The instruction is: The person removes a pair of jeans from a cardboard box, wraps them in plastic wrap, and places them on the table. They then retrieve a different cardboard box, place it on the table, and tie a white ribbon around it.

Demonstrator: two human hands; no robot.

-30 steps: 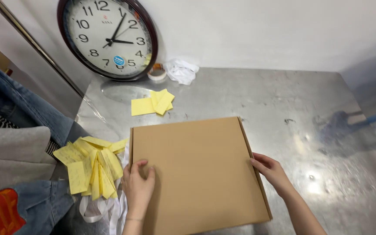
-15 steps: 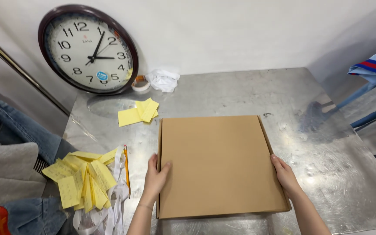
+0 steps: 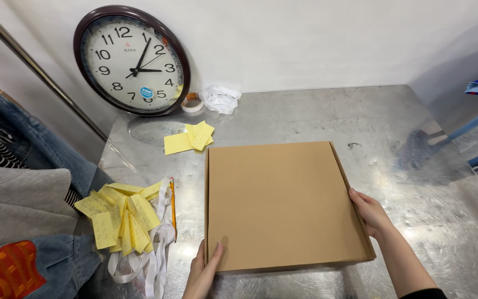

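Observation:
A flat, closed brown cardboard box lies on a shiny metal table. My left hand grips the box at its near left corner, thumb on the lid. On the box's right edge rests my right hand, fingers curled around the side. Both hands hold the box flat on the table.
A pile of yellow paper slips with white ribbons and a pencil lie left of the box. More yellow slips sit behind it. A round wall clock, a tape roll and crumpled white paper stand by the wall. Denim and grey clothes hang at left.
The box has shifted right and straightened toward the table's middle. My left hand slid from the lid's left side to its near left corner.

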